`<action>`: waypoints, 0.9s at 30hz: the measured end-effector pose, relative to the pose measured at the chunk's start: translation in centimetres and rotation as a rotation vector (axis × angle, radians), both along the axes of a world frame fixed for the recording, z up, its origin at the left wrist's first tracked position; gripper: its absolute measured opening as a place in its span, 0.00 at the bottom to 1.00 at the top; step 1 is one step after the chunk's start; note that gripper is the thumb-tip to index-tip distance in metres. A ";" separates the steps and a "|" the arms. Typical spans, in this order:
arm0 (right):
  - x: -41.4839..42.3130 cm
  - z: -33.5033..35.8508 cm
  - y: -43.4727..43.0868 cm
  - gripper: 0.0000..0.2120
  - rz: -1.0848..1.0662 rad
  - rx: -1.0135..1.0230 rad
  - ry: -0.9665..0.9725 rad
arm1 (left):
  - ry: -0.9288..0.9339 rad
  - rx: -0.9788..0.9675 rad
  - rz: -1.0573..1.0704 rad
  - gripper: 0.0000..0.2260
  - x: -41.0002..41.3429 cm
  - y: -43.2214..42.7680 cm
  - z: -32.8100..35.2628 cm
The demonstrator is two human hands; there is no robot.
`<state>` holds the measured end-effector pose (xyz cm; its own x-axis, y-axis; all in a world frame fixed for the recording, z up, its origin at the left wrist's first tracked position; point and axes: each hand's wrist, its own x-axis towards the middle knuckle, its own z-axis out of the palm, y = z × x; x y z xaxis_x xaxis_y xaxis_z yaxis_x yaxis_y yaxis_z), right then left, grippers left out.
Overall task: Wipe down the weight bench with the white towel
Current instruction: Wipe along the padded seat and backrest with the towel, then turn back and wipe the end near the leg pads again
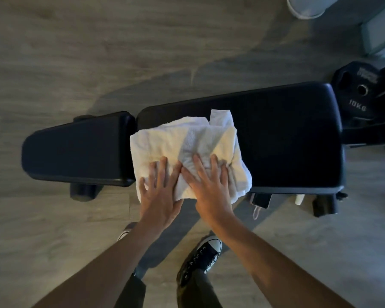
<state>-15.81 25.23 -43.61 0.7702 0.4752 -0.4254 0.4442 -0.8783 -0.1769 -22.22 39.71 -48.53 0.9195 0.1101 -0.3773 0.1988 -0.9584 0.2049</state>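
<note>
Dim room, soft blur, long floor [53,63] shadows, wide-angle bending at edges.

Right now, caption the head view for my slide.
Both hands, left and right, press a white towel flat on the black weight bench.

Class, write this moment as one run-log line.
stage: wiping | left hand: flat on white towel | right hand: flat on towel | weight bench: towel mid-pad

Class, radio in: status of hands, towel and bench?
Left hand, right hand flat, open on white towel. Towel spread over bench near pad gap. Nothing blocking.
</note>
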 end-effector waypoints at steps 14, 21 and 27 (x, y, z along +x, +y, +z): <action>6.2 7.6 0.8 0.27 -0.301 0.332 -0.184 | -0.225 -0.327 0.262 0.21 8.6 0.3 9.7; 6.6 20.9 -1.2 0.24 -0.490 0.378 -0.268 | -0.352 -0.314 0.035 0.20 12.1 -0.5 22.8; 4.6 33.9 -4.7 0.25 -0.704 0.426 -0.374 | -0.431 -0.337 -0.269 0.19 14.5 -3.0 36.1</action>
